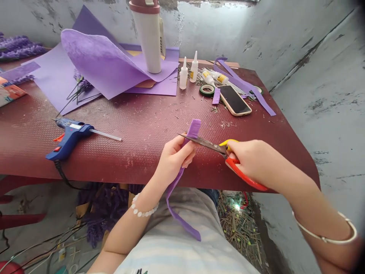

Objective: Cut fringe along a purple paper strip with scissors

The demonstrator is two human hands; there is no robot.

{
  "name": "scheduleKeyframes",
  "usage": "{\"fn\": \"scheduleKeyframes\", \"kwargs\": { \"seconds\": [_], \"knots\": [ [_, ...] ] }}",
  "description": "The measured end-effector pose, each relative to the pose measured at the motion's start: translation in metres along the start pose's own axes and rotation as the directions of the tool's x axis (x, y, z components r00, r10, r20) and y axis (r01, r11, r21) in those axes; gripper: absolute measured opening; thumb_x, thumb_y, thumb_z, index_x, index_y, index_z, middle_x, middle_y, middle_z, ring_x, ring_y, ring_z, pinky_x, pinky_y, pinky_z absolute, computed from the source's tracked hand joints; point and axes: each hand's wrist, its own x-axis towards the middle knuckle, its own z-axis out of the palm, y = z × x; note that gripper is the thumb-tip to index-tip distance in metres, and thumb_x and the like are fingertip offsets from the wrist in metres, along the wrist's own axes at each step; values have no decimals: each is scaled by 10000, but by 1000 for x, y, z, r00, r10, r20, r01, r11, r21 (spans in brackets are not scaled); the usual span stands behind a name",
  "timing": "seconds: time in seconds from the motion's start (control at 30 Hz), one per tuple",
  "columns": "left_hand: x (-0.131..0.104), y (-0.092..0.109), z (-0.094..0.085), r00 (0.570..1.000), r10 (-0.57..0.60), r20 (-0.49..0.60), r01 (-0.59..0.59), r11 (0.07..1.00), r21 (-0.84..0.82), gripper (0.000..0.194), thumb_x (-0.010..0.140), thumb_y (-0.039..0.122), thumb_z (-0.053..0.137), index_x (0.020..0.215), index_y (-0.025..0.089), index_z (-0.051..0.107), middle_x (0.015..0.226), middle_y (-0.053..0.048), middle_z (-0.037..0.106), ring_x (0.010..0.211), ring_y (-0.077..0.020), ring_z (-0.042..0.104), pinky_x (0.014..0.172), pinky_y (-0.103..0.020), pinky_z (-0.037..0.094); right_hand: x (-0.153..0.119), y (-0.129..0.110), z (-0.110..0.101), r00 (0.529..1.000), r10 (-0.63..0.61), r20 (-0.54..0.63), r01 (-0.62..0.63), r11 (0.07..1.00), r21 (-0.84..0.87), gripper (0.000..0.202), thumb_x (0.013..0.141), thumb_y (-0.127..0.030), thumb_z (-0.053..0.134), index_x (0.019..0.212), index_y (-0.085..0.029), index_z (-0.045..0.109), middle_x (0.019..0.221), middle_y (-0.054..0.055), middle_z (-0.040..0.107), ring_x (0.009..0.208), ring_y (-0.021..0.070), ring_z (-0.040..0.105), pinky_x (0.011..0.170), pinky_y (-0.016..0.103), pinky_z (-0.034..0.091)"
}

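My left hand (pixel 177 155) pinches a long purple foam strip (pixel 182 222) near its upper end. The strip's short top part stands up above my fingers and shows fine cuts across it, while the long tail hangs down over my lap. My right hand (pixel 253 161) grips a pair of scissors (pixel 209 144) with one yellow and one red handle. Their blades point left and lie across the strip just above my left fingertips. How far apart the blades are is hard to make out.
A blue glue gun (pixel 71 137) lies at the left. Behind stand a white coffee tumbler (pixel 148 42), purple sheets (pixel 114 72) and small glue bottles (pixel 184 76). A phone (pixel 234 99), green tape (pixel 207 90), a short purple piece (pixel 216 96) and purple strips (pixel 248 83) lie back right.
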Motion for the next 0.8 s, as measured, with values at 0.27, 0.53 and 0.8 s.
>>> {"fn": "scheduleKeyframes", "kwargs": {
  "seconds": [0.27,0.53,0.8],
  "knots": [
    [0,1,-1,999,19,-51,-17,999,41,299,925,458,766,885,170,696,534,80,478,409,-58,407,430,-211,300,48,28,1,961,-229,154,231,973,2,326,787,-166,552,653,-297,285,508,-47,402,476,185,361,563,343,223],
    [-2,0,-1,999,26,-42,-22,995,96,309,955,455,741,840,178,667,549,62,527,423,-61,432,444,-213,310,36,31,0,961,-215,171,216,976,12,251,825,-290,605,709,-300,382,544,-26,511,478,207,428,569,347,219],
    [-4,-2,0,997,47,-64,-41,995,86,410,955,481,757,731,196,568,554,52,546,432,-64,445,451,-215,333,31,24,2,979,-183,95,178,982,61,204,825,-325,581,693,-306,426,533,-16,515,447,209,420,552,363,212]
  ]
}}
